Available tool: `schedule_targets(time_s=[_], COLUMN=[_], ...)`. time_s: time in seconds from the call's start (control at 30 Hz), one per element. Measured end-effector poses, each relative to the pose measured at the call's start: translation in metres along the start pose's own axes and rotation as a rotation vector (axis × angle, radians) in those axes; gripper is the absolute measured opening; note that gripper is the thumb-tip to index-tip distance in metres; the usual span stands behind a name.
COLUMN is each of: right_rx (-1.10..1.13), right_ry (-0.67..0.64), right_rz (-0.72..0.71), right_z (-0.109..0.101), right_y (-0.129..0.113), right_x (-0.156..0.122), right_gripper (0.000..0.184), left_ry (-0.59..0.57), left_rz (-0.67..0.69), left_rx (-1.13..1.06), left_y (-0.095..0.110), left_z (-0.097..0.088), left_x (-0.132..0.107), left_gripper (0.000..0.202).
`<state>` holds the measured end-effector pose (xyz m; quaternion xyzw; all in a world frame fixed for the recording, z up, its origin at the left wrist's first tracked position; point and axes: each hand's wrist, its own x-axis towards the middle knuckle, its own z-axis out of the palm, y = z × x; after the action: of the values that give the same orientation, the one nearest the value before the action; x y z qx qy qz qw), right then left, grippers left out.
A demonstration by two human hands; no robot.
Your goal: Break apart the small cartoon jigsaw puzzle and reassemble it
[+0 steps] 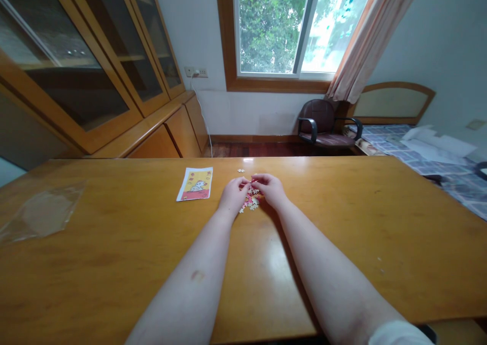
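A small heap of pink, red and pale jigsaw pieces (pixel 251 202) lies on the wooden table, between and under my hands. My left hand (pixel 233 197) and my right hand (pixel 271 188) meet above it, fingertips almost touching. Both are closed in a pinch, with a small reddish jigsaw piece (pixel 250 182) at the fingertips; its outline is mostly hidden. Just beyond my hands lie a few pale pieces (pixel 241 171). To the left is a picture card (pixel 195 184) with a white animal on yellow and red.
A clear plastic bag (pixel 47 210) rests on the table (pixel 125 264) at the left. Glass-doored cabinets (pixel 114 66) stand beyond the table's left side. Past the far edge are an office chair (pixel 323 124) and, to the right, a bed (pixel 449 172) with papers on it.
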<state>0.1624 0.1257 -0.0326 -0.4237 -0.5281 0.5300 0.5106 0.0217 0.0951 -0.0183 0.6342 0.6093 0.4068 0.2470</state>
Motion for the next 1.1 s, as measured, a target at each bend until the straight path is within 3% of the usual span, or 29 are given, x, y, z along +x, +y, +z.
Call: schedule_targets(time_s=[0.1,0.23,0.37,0.47,0.67,0.9,1.1], right_rx=[0.000,-0.176,-0.451,-0.567,-0.420,-0.350,-0.279], right_ry=[0.021,0.069,0.095,0.178,0.409,0.396,0.405], right_rz=[-0.017,-0.027,-0.007,-0.039,-0.048,-0.055,-0.068], right_z=[-0.001,-0.004,-0.010,-0.014,-0.022,-0.020,-0.018], right_y=[0.003,0.006,0.004,0.001,0.000,0.002,0.003], right_x=[0.002,0.003,0.003,0.004,0.010,0.010,0.011], right_gripper=[0.032,0.022,0.022,0.027,0.033,0.031,0.031], left_ry=[0.027,0.059,-0.047,-0.173,-0.263,-0.299,-0.260], left_rz=[-0.007,0.002,0.061,0.183,0.280,0.278,0.294], left_rx=[0.042,0.181,0.323,0.442,0.596,0.583,0.616], left_y=[-0.001,-0.002,0.004,0.013,0.018,0.016,0.016], left_z=[-0.001,-0.005,-0.006,-0.005,-0.004,-0.003,-0.003], left_x=[0.000,0.001,-0.003,-0.010,-0.018,-0.015,-0.017], left_gripper=[0.018,0.020,0.020,0.023,0.027,0.027,0.026])
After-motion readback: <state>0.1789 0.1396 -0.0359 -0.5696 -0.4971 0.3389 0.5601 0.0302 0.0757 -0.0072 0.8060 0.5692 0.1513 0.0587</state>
